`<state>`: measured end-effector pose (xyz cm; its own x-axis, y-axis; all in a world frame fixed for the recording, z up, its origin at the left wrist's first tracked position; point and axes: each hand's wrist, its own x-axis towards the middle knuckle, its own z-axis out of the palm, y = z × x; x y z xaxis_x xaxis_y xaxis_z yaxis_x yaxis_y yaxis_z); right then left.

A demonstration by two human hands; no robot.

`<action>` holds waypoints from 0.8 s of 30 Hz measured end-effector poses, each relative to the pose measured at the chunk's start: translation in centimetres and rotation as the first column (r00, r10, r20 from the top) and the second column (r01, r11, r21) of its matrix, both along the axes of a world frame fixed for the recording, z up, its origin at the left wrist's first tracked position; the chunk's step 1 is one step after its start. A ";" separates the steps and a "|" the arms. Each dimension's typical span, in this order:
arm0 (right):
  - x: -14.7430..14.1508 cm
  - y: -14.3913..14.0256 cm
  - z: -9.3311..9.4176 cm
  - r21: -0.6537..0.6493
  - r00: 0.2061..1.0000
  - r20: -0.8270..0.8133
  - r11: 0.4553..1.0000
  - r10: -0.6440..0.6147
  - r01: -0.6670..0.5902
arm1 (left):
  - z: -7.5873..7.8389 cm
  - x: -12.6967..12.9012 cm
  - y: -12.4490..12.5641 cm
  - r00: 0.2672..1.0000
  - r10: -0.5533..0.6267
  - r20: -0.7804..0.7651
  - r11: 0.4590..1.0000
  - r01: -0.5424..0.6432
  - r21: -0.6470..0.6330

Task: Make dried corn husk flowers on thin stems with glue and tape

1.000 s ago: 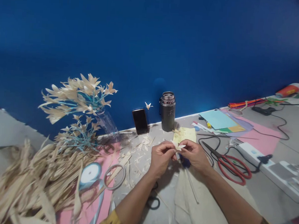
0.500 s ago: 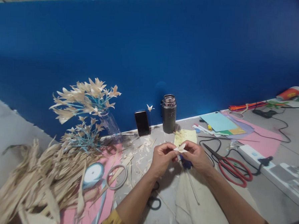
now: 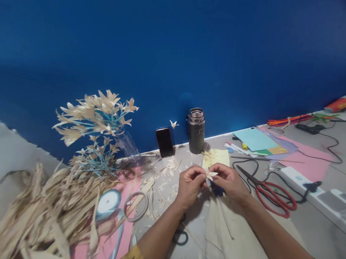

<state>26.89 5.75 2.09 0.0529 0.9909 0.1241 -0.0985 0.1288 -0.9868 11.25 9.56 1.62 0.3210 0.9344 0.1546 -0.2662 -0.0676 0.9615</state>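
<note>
The fingers of the left hand [image 3: 190, 184] and the right hand [image 3: 229, 182] are pinched together on a small pale flower [image 3: 211, 175], which sits right between the fingertips. Both hands seem to grip it lightly, probably because the petals look thin and would crease under a firm hold; the fingers hide exactly where each one presses

Just under the fingers is something dark blue [image 3: 217, 190], too covered to name, and below it a thin stick [image 3: 225, 217] slants towards the person over a pale cloth [image 3: 240, 233]. Just beyond the fingers lies a sheet of yellow paper [image 3: 216, 158] with bits on it, and past that a flask [image 3: 196, 134] stands upright with its top off. A phone [image 3: 164, 143] leans by the wall [image 3: 164, 67], perhaps to face the person, with scraps [image 3: 169, 166] scattered on the counter [image 3: 318, 237] in front of it

Right of the fingers, red-handled scissors [image 3: 269, 194] lie within easy reach, and farther out is a power strip [image 3: 294, 184]. Left of the fingers come a grey ring [image 3: 135, 206] and a roll of ribbon [image 3: 109, 201]; beyond them, dry husks [image 3: 49, 212] are heaped to one side, likely leaving working room. Behind, a tilted clear bottle [image 3: 127, 144] seems to support a bunch of flowers [image 3: 95, 110]
</note>
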 end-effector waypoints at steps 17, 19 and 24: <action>-0.5 0.2 -0.4 0.083 0.962 0.231 0.988 -0.145 0.129 | -1.7 0.1 0.3 1.000 0.025 -0.009 0.994 -0.026 -0.110; -0.5 0.1 -0.3 0.080 0.966 0.215 0.988 -0.147 0.132 | -1.6 0.1 0.3 1.000 0.014 0.001 0.994 -0.014 -0.108; -0.7 0.0 -0.7 0.072 0.969 0.201 0.989 -0.144 0.132 | -0.7 -0.3 0.5 1.000 -0.011 -0.014 1.000 0.010 -0.028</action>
<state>26.17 5.78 1.43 0.1563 0.9666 0.2031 0.1278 0.1841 -0.9746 10.97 10.01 0.96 0.3329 0.9348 0.1237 -0.2534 -0.0376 0.9666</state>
